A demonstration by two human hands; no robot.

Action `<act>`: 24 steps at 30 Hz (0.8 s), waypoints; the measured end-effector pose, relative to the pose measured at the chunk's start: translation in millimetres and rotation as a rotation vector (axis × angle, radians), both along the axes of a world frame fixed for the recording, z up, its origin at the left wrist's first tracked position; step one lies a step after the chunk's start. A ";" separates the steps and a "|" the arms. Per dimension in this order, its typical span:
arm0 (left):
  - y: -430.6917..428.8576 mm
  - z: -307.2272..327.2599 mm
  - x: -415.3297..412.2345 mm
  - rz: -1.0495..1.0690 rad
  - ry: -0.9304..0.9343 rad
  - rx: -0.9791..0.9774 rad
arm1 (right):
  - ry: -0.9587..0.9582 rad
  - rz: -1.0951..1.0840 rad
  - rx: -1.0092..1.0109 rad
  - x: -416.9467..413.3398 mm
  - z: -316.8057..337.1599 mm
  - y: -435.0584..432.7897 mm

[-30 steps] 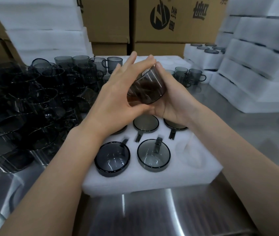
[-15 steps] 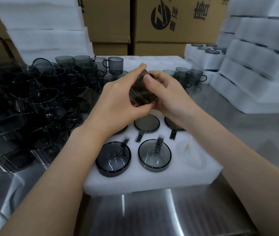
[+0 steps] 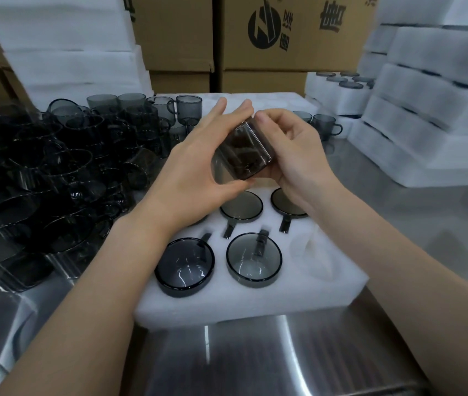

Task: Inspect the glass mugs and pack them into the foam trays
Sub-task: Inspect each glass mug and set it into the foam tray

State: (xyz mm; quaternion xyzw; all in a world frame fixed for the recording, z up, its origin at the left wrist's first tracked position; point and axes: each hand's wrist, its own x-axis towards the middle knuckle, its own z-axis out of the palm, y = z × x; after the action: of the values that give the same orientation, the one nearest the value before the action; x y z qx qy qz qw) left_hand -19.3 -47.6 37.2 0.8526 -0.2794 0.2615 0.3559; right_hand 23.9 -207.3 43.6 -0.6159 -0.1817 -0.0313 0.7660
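We hold a smoked-glass mug [image 3: 241,155] tilted above the middle of the foam tray [image 3: 327,284]. Our left hand [image 3: 195,167] clasps its near side between fingers and thumb, and our right hand [image 3: 298,155] curls over the far side. The tray lies toward the near edge of the stainless-steel table [image 3: 255,361]. Packed mugs [image 3: 184,262] sit in its pockets, two along its front edge, beside a pocket of bare foam at the right front corner. Loose grey mugs [image 3: 55,172] crowd the table's left side. Filled foam stacks [image 3: 433,138] line the right edge, white foam slabs [image 3: 69,52] rise at the far left, and printed cardboard cartons [image 3: 284,32] wall the back.
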 end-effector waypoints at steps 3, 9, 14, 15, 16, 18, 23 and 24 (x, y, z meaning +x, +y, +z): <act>1.6 -3.0 5.3 0.058 -0.051 0.027 | -0.026 -0.037 -0.015 -0.7 -0.6 0.5; 6.0 -7.0 13.1 0.169 -0.111 0.028 | 0.099 0.047 -0.047 0.3 1.1 4.4; 5.2 -6.5 13.0 0.118 -0.106 0.044 | 0.124 0.074 -0.112 1.5 2.0 2.4; 5.2 -5.9 12.6 0.108 -0.102 0.037 | 0.138 0.085 -0.113 1.7 2.5 2.0; 4.9 -5.1 11.8 0.103 -0.101 0.030 | 0.155 0.095 -0.108 1.9 2.8 1.9; 4.1 -3.3 10.1 0.109 -0.113 0.017 | 0.188 0.136 -0.059 2.7 3.1 1.3; 5.1 0.4 4.9 0.150 -0.082 -0.174 | 0.115 0.333 0.128 2.5 4.0 -0.2; 4.9 1.0 3.6 0.142 -0.073 -0.211 | 0.075 0.358 0.136 2.3 3.6 -0.6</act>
State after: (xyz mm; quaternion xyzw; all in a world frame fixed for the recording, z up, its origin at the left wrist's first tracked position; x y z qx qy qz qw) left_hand -15.7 -42.7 38.1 0.8179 -0.2019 0.3449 0.4139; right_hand 26.2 -208.0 47.2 -0.5211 -0.2571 0.1163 0.8055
